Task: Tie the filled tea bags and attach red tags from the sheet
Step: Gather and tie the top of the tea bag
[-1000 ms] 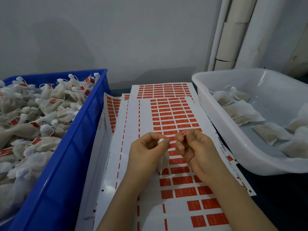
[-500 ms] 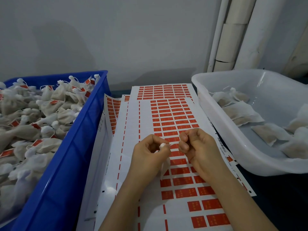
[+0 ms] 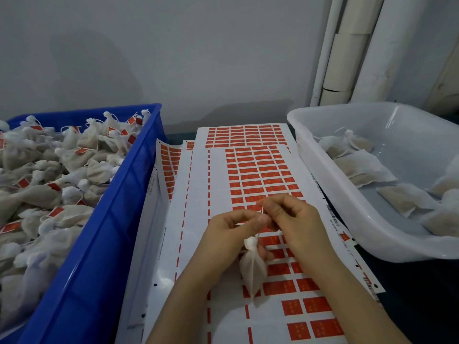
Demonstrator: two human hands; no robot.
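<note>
You're mid-tie: your left hand pinches the tea bag at its gathered neck, your right hand pinches its string. Next, likely cinch the knot, then peel a red tag (sheet lies beneath).

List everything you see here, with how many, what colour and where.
Blue crate: one, blue, left.
Tied bags: many, off-white with red tags, heaped in the blue crate.
Sticker sheets: several overlapping, white with red tags, centre.
White tub: one, translucent white, right.
Untied bags: several, off-white, in the white tub.
Pipes: a few, white, back right.
Tea bag: one, off-white, hanging by its string.
Hands: left and right, pinching the string.
</note>
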